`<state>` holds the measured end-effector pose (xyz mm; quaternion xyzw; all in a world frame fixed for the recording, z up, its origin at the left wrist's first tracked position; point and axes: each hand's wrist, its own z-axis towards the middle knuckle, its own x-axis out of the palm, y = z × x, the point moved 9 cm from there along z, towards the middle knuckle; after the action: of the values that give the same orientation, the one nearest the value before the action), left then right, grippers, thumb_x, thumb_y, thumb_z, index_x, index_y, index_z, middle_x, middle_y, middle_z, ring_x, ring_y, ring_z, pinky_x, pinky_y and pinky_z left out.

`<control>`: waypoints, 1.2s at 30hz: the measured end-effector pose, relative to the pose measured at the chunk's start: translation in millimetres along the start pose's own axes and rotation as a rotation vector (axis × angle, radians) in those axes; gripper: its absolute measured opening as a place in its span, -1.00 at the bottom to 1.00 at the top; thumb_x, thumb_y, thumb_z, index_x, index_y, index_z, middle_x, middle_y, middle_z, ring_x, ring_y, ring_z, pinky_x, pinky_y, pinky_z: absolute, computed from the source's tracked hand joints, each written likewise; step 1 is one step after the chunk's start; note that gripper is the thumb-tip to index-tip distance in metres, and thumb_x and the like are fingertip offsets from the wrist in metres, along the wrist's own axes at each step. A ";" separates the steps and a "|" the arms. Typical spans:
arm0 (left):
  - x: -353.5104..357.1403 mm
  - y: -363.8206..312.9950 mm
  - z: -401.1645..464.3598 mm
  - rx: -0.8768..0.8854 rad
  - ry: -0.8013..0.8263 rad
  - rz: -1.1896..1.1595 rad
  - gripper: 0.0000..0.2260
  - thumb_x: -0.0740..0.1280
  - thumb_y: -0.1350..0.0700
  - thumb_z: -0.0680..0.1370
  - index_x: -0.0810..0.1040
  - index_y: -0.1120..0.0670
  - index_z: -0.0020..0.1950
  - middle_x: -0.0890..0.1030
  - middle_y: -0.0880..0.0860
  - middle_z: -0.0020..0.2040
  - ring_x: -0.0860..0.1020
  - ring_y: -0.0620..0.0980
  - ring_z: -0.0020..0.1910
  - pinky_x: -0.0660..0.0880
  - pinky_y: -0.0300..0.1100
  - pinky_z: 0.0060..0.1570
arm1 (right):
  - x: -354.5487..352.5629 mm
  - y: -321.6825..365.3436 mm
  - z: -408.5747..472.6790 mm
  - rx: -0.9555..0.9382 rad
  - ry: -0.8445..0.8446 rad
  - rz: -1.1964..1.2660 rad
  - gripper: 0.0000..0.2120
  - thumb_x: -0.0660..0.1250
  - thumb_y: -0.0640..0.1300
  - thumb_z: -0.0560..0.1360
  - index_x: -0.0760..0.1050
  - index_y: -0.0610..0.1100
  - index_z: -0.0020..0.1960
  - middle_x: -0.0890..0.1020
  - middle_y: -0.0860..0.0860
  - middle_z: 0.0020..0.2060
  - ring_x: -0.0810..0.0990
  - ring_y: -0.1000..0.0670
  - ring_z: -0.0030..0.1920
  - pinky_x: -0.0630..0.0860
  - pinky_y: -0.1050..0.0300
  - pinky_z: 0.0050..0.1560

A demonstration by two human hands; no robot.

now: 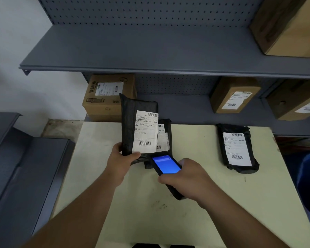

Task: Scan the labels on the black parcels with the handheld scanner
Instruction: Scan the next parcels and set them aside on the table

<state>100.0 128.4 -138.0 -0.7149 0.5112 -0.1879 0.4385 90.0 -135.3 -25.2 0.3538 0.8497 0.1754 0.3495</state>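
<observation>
Scanning the raised black parcel over the desk (195, 212)

The left hand (121, 159) grips a black parcel (131, 126) upright by its lower edge, white label (146, 131) facing the person; the right hand (184, 176) is wrapped around the handheld scanner (166, 165), just below the label. To read well, its head should aim squarely at the lower barcode. A second parcel (166, 135) lies half-hidden behind; a third (237, 147) rests beyond the right hand. Label print is illegible.

We stand in a parcel storeroom: grey metal shelves (150, 51) hold labelled cardboard boxes (234, 94) beyond the desk (222, 203).
</observation>
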 end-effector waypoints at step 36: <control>43.6 -5.4 0.1 0.021 0.079 -0.048 -0.35 0.60 0.28 0.45 0.45 0.06 0.48 0.67 0.03 0.26 0.68 0.09 0.20 0.61 0.12 0.29 | -11.0 -24.4 5.0 0.042 -0.009 0.107 -0.49 0.55 0.14 0.19 0.53 -0.05 0.03 0.72 -0.05 -0.06 0.79 -0.13 -0.03 0.62 0.03 -0.18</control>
<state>120.8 89.9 -141.5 -0.7144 0.5087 -0.2320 0.4207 87.5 -159.8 -36.8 0.4067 0.8315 0.1742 0.3361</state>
